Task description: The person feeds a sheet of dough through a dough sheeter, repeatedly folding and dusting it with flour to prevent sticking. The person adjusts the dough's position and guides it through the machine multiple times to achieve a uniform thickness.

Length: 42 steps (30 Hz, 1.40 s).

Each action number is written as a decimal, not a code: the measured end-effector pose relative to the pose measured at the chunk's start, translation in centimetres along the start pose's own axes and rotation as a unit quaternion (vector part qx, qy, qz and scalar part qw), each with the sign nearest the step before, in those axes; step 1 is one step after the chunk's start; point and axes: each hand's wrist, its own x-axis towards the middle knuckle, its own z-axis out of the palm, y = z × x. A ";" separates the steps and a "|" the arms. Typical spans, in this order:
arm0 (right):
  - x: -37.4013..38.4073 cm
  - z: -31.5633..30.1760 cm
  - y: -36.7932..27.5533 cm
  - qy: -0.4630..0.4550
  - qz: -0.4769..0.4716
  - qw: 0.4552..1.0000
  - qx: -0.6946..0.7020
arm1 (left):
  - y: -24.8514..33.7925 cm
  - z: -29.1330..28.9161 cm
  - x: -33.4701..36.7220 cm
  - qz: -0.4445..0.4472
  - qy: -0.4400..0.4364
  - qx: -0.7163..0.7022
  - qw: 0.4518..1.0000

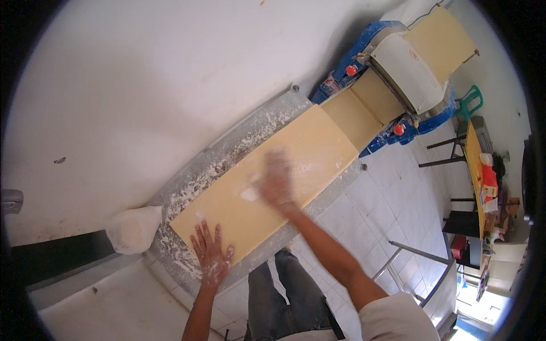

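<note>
Pale yellow dough (267, 170), rolled into a long flat sheet, lies along a floured metal table (227, 153) that runs from about 7 o'clock up toward 1 o'clock in the head view. At the far end the sheet feeds into a blue and cream rolling machine (398, 62), and more dough shows beyond its rollers.

The person's left hand (211, 254) rests flat at the near end of the sheet, at 6 o'clock, fingers spread and open, palm down, dusted white. It grasps nothing and seems to pin the sheet in place. The right hand (276, 179) is over the middle of the sheet and blurred by motion. It looks open and flat, with a patch of white flour just beside it at its 9 o'clock, though whether it touches the dough cannot be told.

A white bag of flour (135, 227) sits on the table's near corner, at 9 o'clock from the left hand.

The step appears to be dusting the surface. Doing it well likely means light, even sweeps with a flat palm, spreading the flour thin along the whole length, while the left hand holds the end down without stretching or denting the soft sheet.
</note>
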 end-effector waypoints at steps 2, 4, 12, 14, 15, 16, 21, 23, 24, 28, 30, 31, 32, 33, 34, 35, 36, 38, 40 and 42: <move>-1.5 1.8 -6.7 -0.041 -0.098 0.982 0.153 | -0.8 0.5 0.8 -0.012 -0.021 0.009 1.000; -3.6 2.0 -9.5 -0.097 -0.182 0.968 0.143 | -2.5 0.5 2.2 -0.082 0.077 0.021 0.993; -0.1 -4.4 9.3 -0.090 -0.041 0.990 -0.103 | -2.0 0.9 -1.0 -0.176 0.053 0.036 0.982; 4.4 -5.4 14.3 -0.025 0.015 0.987 -0.157 | -1.7 1.3 -2.7 -0.175 0.059 -0.021 0.983; 6.4 -5.8 16.0 0.016 -0.001 0.987 -0.159 | -1.7 1.5 -3.3 -0.181 0.058 -0.035 0.981; 8.0 -5.8 16.8 0.034 0.012 0.983 -0.179 | -1.8 1.7 -3.9 -0.189 0.060 -0.061 0.978; 6.0 -1.4 6.7 0.022 -0.012 0.992 -0.126 | -2.5 2.5 -5.4 -0.201 0.062 -0.125 0.970; 1.5 0.8 -1.7 -0.006 -0.078 0.995 -0.059 | -3.1 2.3 -5.0 -0.197 0.063 -0.121 0.971; -0.8 1.8 -5.9 0.012 -0.124 0.992 -0.034 | -3.6 2.1 -4.6 -0.197 0.057 -0.108 0.973; -7.8 4.7 -18.5 -0.105 -0.213 0.965 0.110 | -6.6 0.9 -1.8 -0.184 0.087 -0.132 0.970; -9.8 5.2 -21.2 -0.160 -0.284 0.938 0.113 | -7.8 0.2 -0.6 -0.183 0.134 -0.176 0.958; -10.4 5.1 -21.4 -0.121 -0.289 0.938 0.150 | -8.1 -0.1 -0.3 -0.196 0.161 -0.197 0.947; -10.7 4.7 -20.7 -0.124 -0.288 0.933 0.179 | -8.1 -0.4 -0.1 -0.205 0.194 -0.219 0.934; -10.7 4.2 -19.6 -0.136 -0.295 0.923 0.206 | -7.8 -0.6 0.0 -0.192 0.210 -0.185 0.941; -10.7 3.4 -17.8 -0.140 -0.236 0.943 0.186 | -7.1 -0.8 0.0 -0.139 0.206 -0.184 0.951; -10.5 2.3 -15.1 -0.143 -0.201 0.955 0.165 | -6.2 -0.8 0.0 -0.087 0.205 -0.183 0.958; -9.8 1.0 -11.6 -0.106 -0.171 0.977 0.075 | -5.2 -0.8 0.2 -0.022 0.221 -0.190 0.956; -7.7 -0.8 -5.1 -0.020 -0.049 0.998 -0.042 | -3.1 -0.6 0.5 -0.033 0.093 -0.161 0.982; -5.8 -2.4 0.8 0.077 0.051 0.986 -0.136 | -2.1 -0.1 1.3 -0.010 0.036 -0.155 0.987; -4.6 -2.7 3.6 0.090 0.089 0.983 -0.134 | -2.5 0.4 2.4 -0.040 0.058 -0.086 0.994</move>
